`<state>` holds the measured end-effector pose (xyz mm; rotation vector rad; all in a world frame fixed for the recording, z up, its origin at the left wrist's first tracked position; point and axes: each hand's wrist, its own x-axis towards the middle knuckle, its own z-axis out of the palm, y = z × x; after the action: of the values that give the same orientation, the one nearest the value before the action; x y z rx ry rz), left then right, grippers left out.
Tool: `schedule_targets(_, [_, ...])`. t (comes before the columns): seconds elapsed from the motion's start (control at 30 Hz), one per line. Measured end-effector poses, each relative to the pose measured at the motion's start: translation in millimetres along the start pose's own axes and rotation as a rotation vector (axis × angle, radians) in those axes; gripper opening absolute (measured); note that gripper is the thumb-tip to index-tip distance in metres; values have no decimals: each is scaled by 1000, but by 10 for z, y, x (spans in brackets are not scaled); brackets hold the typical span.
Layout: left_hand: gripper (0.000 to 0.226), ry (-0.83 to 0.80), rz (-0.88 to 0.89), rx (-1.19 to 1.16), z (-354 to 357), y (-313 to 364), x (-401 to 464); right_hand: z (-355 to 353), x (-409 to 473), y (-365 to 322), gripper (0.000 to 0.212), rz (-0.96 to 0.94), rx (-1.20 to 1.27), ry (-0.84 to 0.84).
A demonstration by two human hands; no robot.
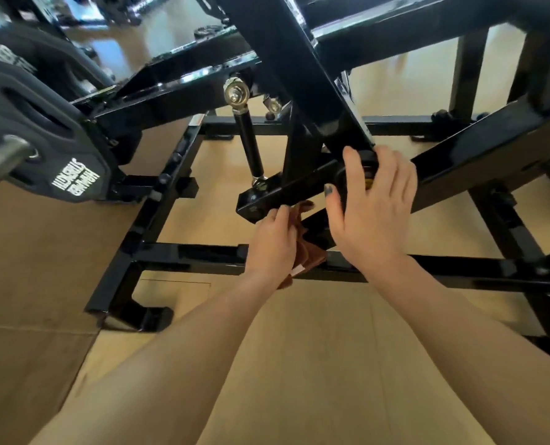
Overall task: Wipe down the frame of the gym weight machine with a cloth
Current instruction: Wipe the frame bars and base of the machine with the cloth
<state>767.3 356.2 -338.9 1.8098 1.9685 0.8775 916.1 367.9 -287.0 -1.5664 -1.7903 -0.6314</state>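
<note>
Both hands are in at the heart of the machine frame, right where the black bars cross. The left hand grips a brown cloth, fingers curled round the bunched fabric, and holds it up against the underside of the short black lever arm that juts out to the left of that crossing. The cloth hangs folded below the arm, just above the low horizontal base bar. The right hand sits immediately to the right of the cloth, fingers spread and relaxed, laid over the round black pivot hub at the joint; thumb down, dark polish on the nail. It pinches nothing.

Up and left of the lever arm, a slim black linkage rod runs to a shiny metal rod-end joint. Far left of the crossing, dark weight plates with white lettering sit on a steel sleeve. Beneath the frame, the tan floor shows through.
</note>
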Motion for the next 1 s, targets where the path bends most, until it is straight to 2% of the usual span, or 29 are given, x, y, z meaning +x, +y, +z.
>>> schedule_targets(0.1, [26,86,165,-87,58,408,-28,15,2,1,47,8,28,58])
schedule_targets(0.2, [30,98,244,-15,83,392,-43,4,17,-8,48,21,71,66])
schedule_targets(0.33, [40,-70,213,187,12,16,-8,7,-8,-15,49,33,103,62])
schedule_targets(0.47, [60,-293,56,520,-95,-511,-2,-10,0,-21,46,35,126,60])
schedule_targets(0.53, [54,-315,100,589,-111,-660,12,3,-3,-59,45,49,138,74])
schedule_targets(0.63, [42,-396,271,512,-167,-676,16,-49,18,-75,39,78,260,133])
schedule_targets(0.67, [43,-404,290,527,-176,-683,26,-88,7,-97,37,33,334,175])
schedule_targets(0.73, [52,-353,331,723,-182,-681,14,-187,-93,-242,31,-191,446,186])
schedule_targets(0.8, [53,-286,287,708,-151,-726,34,-178,-265,-452,28,-396,408,-27])
schedule_targets(0.9, [42,-255,243,585,-168,-728,53,76,-440,-598,28,-379,166,-550])
schedule_targets(1.0, [35,-181,215,472,-161,-803,62,230,-420,-584,55,-453,-93,-772])
